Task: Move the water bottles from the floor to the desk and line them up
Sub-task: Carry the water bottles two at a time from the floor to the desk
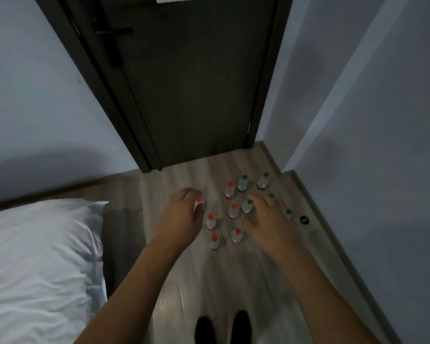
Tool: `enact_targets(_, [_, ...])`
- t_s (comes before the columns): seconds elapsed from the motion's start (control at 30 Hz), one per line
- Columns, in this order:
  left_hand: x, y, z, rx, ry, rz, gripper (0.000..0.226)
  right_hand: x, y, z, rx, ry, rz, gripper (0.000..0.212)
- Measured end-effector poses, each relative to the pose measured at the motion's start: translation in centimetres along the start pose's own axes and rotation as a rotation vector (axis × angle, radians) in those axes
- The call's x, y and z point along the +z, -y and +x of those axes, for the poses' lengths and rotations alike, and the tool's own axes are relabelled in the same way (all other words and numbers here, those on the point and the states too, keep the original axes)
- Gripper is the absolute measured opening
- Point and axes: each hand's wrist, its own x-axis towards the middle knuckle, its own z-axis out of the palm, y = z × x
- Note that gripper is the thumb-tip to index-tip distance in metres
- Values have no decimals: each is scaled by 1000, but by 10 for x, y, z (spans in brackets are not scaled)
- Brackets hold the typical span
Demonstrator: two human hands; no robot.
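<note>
Several small clear water bottles stand in a cluster on the wooden floor (pixel 184 281) before a dark door. Some have red caps, such as the red-capped bottle in the middle (pixel 233 211). Others have green caps, such as the far green-capped bottle (pixel 243 182). My left hand (pixel 184 212) curls around the leftmost red-capped bottle (pixel 199 201), which it mostly hides. Fingers spread, my right hand (pixel 266 219) hovers over the green-capped bottles on the right, beside one green-capped bottle (pixel 247 206). No desk is in view.
A bed with a white pillow (pixel 35 256) fills the left side. The closed dark door (pixel 196 83) is straight ahead and grey walls stand on both sides. A small black round floor fitting (pixel 304 220) sits near the right skirting. My dark shoes (pixel 222 327) are at the bottom.
</note>
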Motion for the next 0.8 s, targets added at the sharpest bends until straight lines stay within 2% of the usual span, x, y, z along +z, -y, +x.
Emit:
enact_targets(0.17, [121,66,36,21,52,-7,35,103,-73,65,30,24,17,52])
enact_targets(0.5, [445,221,72,-57,236,13,45,378,-273,176,135,184,-149,53])
enact_targets(0.67, [539,262,88,-89,280,70,53,462,-335,212,194,225,-224,59])
enact_targets(0.8, [577,276,90,-92,309,156,54,503,-361,226,212,286,-257,59])
